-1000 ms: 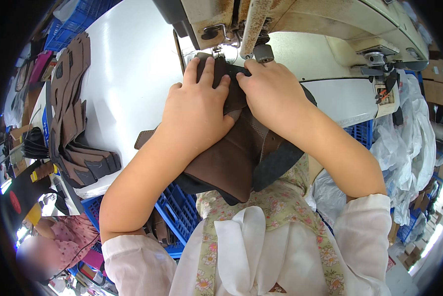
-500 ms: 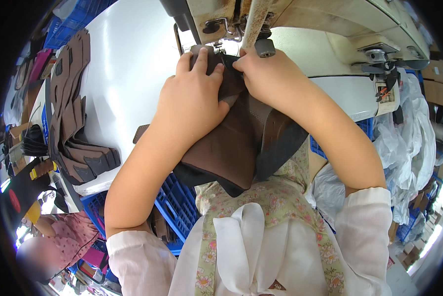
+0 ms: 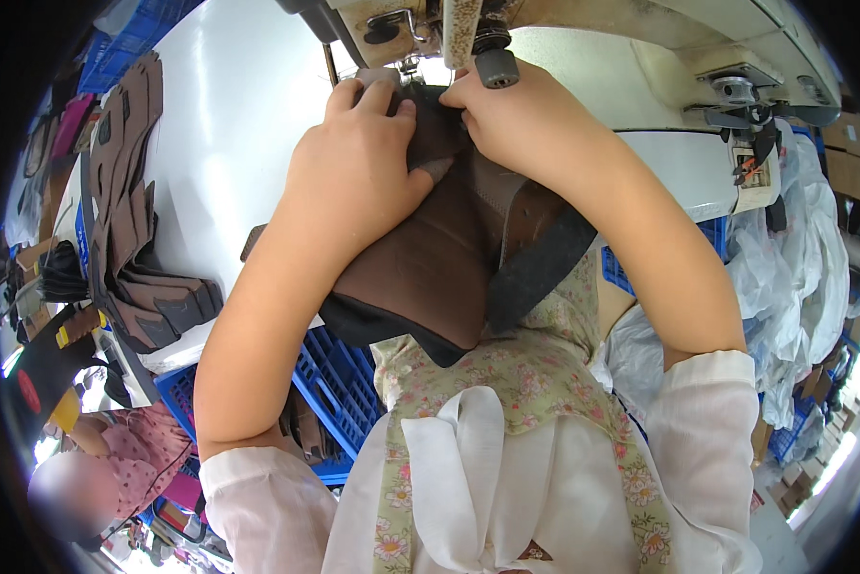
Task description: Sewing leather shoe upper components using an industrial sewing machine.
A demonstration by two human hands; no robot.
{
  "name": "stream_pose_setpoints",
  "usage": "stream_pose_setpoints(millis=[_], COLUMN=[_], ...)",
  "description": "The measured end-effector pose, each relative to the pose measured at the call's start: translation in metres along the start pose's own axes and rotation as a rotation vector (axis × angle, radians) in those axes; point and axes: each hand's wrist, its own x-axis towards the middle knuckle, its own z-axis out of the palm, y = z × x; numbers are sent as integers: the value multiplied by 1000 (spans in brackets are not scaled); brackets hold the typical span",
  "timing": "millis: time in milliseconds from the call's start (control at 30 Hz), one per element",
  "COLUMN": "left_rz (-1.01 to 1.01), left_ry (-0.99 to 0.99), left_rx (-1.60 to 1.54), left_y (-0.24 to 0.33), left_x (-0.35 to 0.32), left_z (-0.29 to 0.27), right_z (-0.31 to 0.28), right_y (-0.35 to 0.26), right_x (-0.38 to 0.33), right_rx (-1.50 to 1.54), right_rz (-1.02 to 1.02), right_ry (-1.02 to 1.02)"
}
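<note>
A brown and black boot upper [image 3: 439,268] lies under the head of a cream sewing machine [image 3: 564,38] on a white table [image 3: 229,143]. My left hand [image 3: 358,172] presses flat on its left side, fingers reaching the needle area. My right hand [image 3: 516,120] grips the upper's far edge right beside the presser foot. The needle itself is hidden behind my fingers and the machine head.
A row of cut brown leather pieces [image 3: 133,220] is stacked along the table's left edge. A blue plastic crate [image 3: 339,383] sits below the table front. Clear plastic bags [image 3: 793,258] pile up at right. Another person in pink [image 3: 123,450] is at lower left.
Both hands and the boot upper have moved farther in under the machine head; the view has shifted closer over the work.
</note>
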Motion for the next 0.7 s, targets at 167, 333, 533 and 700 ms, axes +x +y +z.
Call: stream_pose_setpoints(millis=[167,333,533,700], left_rz=[-5,1,82,71], left_ry=[-4,12,160,155], left_rx=[11,10,63,87], left_y=[1,0,-5,-4], left_x=[-1,-1,-2,-2], left_z=[0,1,11,13], right_z=[-1,9,2,18], right_y=[1,9,8,26], right_x=[4,4,10,5], right_rx=[-5,35,76,99], right_rz=[59,87,130,50], right_ry=[-56,-35,-149,-65])
